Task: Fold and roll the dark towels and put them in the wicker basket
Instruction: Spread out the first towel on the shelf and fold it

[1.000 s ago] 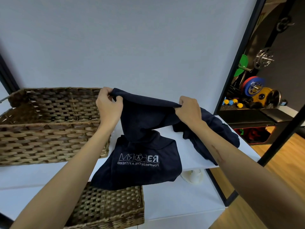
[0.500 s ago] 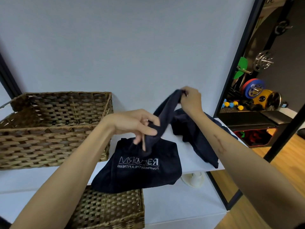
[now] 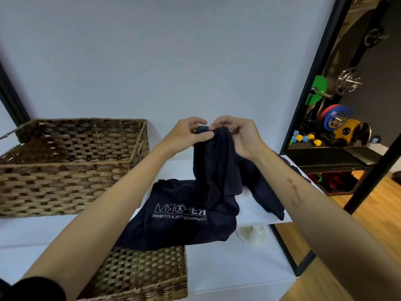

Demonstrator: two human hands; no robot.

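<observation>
A dark navy towel (image 3: 214,166) with white lettering hangs from both hands above the white shelf; its printed lower part (image 3: 182,222) lies on the shelf and droops over the front edge. My left hand (image 3: 186,135) and my right hand (image 3: 238,135) meet at the towel's top edge, and each pinches it there. Another dark towel (image 3: 267,198) lies bunched on the shelf under my right forearm. A large wicker basket (image 3: 65,170) stands at the left of the shelf, with nothing showing inside it.
A smaller wicker basket (image 3: 141,272) sits on the lower white shelf (image 3: 227,274), partly under the hanging towel. A white object (image 3: 251,234) lies below the shelf edge. A black frame post (image 3: 314,83) borders the right side, gym weights (image 3: 338,118) behind it.
My left hand rose from the towel's middle to its top edge and met my right hand there. The towel now hangs doubled from both hands.
</observation>
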